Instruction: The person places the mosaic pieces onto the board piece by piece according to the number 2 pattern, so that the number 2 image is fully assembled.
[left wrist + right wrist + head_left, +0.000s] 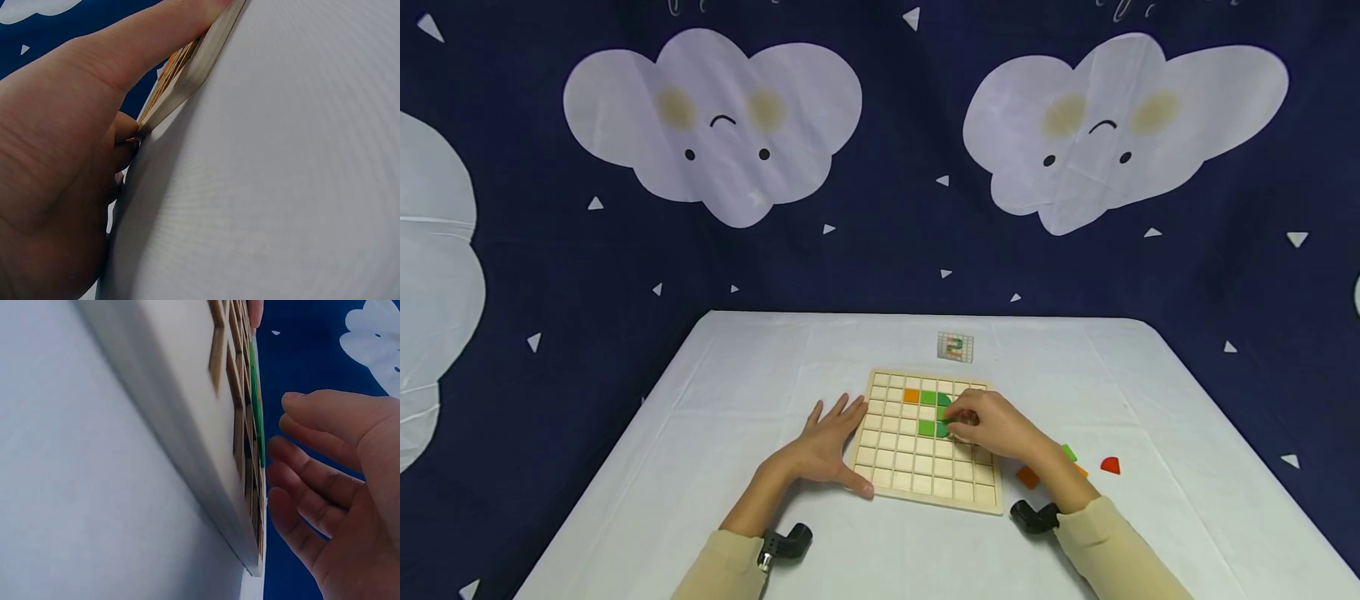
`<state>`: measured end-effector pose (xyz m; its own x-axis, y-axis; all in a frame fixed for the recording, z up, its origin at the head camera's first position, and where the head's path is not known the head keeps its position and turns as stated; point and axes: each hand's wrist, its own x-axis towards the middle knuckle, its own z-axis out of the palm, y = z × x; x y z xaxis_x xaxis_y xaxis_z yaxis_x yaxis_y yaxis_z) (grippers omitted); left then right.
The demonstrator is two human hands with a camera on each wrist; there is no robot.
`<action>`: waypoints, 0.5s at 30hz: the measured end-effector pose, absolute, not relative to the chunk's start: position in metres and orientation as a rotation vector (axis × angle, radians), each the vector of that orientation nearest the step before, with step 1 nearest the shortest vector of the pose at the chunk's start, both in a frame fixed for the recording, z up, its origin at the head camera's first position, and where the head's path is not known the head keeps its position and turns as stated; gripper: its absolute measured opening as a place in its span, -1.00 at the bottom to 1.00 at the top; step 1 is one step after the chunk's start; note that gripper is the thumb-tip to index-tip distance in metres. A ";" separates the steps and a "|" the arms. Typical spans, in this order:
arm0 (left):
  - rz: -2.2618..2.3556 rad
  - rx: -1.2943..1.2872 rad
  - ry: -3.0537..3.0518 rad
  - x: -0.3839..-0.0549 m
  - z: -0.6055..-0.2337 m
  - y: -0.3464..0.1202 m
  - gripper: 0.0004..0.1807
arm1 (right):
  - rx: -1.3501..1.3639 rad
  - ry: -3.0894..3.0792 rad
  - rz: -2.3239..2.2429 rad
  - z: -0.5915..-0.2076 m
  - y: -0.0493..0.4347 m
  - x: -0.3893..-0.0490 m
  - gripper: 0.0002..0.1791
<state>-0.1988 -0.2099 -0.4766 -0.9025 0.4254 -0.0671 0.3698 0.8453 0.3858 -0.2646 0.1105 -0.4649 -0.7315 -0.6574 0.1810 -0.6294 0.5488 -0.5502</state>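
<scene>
A wooden grid board [925,481] lies on the white-covered table. Spread along its left side is my left hand [826,446], thumb at the near left corner and fingertips at the left edge. An orange square [912,395], green squares [927,427] and dark green rounded pieces [943,400] sit in the board's cells. My right hand [996,421] is over the right part of the board, fingertips right at the green pieces and partly hiding them. The right wrist view shows its fingers [300,469] loosely bent, with nothing between them and the thumb, beside the green pieces [257,406].
Behind the board lies a small card [955,347] with a coloured grid pattern. Loose pieces lie right of the board: a red rounded one [1110,466], an orange one [1027,477] and a green one [1069,452], some partly under the right forearm. A dark cloud-patterned cloth [895,250] hangs behind.
</scene>
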 end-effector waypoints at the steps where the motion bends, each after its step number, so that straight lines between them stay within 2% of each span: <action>1: 0.557 0.627 2.872 -0.199 -0.477 -0.210 0.56 | -1.139 2.734 -0.936 -0.465 0.111 -0.264 -0.80; 15: 0.565 0.634 2.868 -0.198 -0.475 -0.210 0.55 | -1.087 2.802 -0.918 -0.460 0.122 -0.260 -0.79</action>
